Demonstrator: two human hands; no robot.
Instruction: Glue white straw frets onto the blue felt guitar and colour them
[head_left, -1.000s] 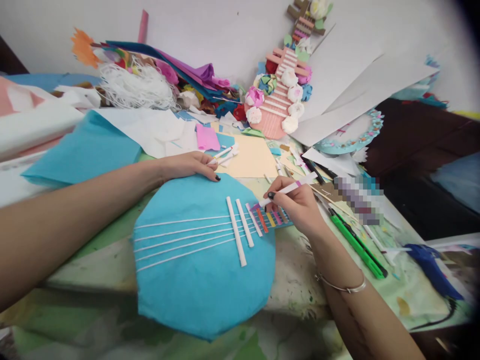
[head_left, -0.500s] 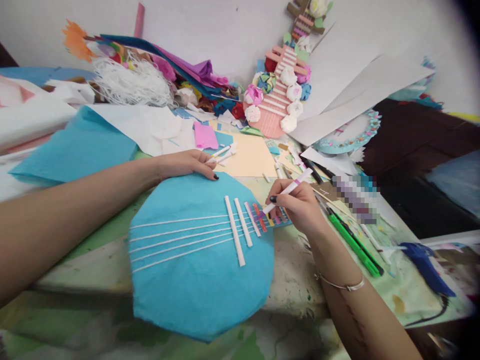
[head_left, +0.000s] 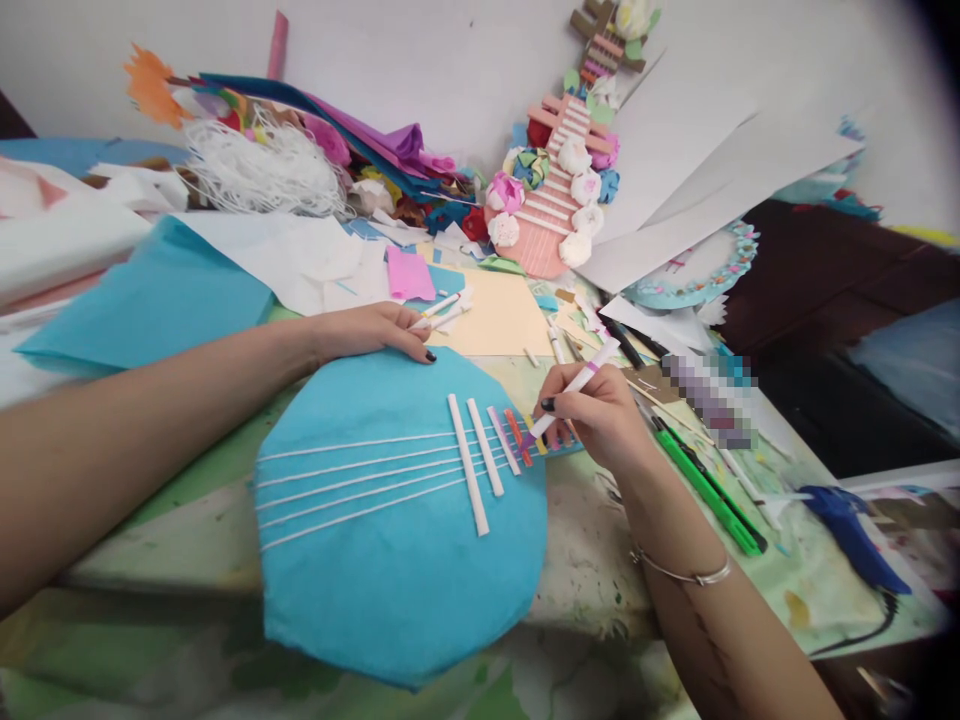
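A blue paper guitar [head_left: 390, 590] lies before me, with white strings running across it toward its neck at the right. Two wide white strips [head_left: 468, 465] cross the strings, and beside them sits a narrower strip tinted purple [head_left: 503, 440]. Orange and yellow strips follow on the neck, partly behind my fingers. My right hand [head_left: 589, 405] pinches a purple marker [head_left: 574, 385], its tip down at the purple-tinted strip. At the guitar's upper edge rests my left hand [head_left: 390, 332], its fingers closed round a couple of slim white markers [head_left: 442, 310], thumb on the blue paper.
A green utility knife [head_left: 709, 490] and a blue glue gun [head_left: 855, 540] lie at the right. Behind stand a pink flower-covered guitar [head_left: 551, 235] and a heap of white string [head_left: 262, 170]. Folded blue paper [head_left: 150, 300] lies left, a cream sheet [head_left: 506, 310] beyond my hands.
My right hand has tilted the marker more steeply, and its tip has moved from the upper end of the purple-tinted strip down toward its lower end. My left hand stays in place.
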